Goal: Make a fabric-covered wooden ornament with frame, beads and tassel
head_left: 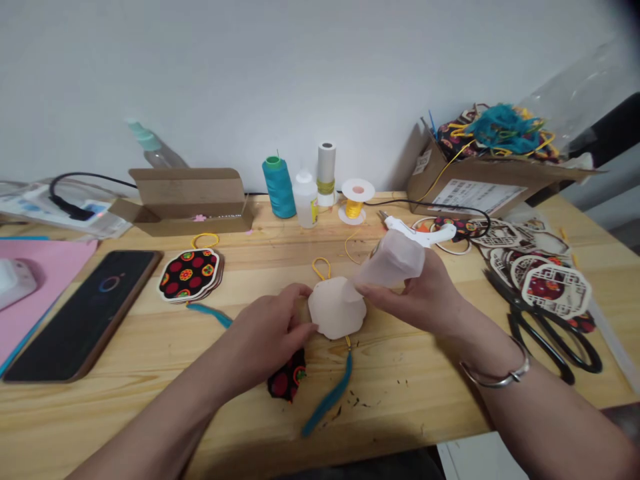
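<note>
A pale scalloped plate [334, 312] lies flat on the table, with a yellow cord loop [321, 268] at its top and a teal tassel [336, 395] below. My left hand [274, 327] pinches the plate's left edge between thumb and fingers. In my right hand [425, 293] is a translucent squeeze bottle [395, 259], tipped so its narrow end points down over the plate's upper right; whether anything flows out cannot be made out. A piece of black patterned fabric [287, 379] lies partly under my left hand.
A stack of finished-looking patterned pendants [191, 275] and a phone [85, 317] lie left. Behind stand a small box [195, 217], teal thread [279, 188], another bottle [305, 200] and a yellow spool [355, 203]. Right are a glue gun [415, 230], scissors [537, 320], wooden frames [556, 288] and a carton [470, 183].
</note>
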Motion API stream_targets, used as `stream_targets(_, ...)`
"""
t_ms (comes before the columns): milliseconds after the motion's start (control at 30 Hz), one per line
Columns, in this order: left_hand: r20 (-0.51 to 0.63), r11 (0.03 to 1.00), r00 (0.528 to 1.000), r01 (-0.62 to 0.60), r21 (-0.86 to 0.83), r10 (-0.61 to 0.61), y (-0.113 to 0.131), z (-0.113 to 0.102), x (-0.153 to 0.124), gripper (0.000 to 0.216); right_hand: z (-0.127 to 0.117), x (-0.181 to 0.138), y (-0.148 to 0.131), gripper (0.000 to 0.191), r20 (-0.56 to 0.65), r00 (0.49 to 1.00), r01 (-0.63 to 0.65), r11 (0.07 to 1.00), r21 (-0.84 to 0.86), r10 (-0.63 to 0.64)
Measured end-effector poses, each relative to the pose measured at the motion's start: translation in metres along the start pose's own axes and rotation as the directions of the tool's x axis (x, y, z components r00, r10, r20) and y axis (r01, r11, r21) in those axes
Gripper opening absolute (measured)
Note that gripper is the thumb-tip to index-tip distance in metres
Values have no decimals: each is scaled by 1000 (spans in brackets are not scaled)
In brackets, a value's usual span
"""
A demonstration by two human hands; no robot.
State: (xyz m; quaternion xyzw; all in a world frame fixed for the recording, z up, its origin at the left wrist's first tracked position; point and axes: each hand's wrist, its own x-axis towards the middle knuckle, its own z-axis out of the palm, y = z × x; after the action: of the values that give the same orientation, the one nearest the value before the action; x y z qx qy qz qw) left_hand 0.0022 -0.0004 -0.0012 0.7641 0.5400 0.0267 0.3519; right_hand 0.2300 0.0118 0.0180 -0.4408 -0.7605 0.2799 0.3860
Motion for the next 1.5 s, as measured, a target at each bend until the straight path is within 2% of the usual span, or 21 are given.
stream_targets(233, -3, 999, 999, -40, -3, 40, -3, 2, 3, 34, 6, 0, -2, 13, 32, 999, 33, 999, 17, -33)
stream_targets(567, -8, 999, 999, -43, -10, 43, -2, 2, 2, 36, -1, 3, -2, 15, 74, 997, -26, 998, -66, 30)
stream_targets(700, -6, 999, 999, -35, -7, 35, 0, 1, 2, 36, 0, 1, -7, 12, 137, 988, -70, 998, -5, 70)
stream_targets(800, -1, 999, 999, -36, -12, 36, 0, 1, 1, 37, 3, 0, -8, 12, 161, 985, -62, 997, 54, 53)
stream_targets(1067, 1, 999, 999, -42, -6, 42, 0, 1, 2, 35, 10, -2, -1, 14, 115, 993, -6, 998, 65, -2)
stream_targets(1200, 1, 999, 999, -50, -12, 50, -1, 1, 2, 36, 9, -1, 1, 14, 73, 997, -24, 1000, -10, 24)
stream_targets(1500, 2, 999, 999, -39, -7, 40, -1, 2, 2, 36, 1, 1, -4, 17, 63, 994, -83, 990, -113, 91)
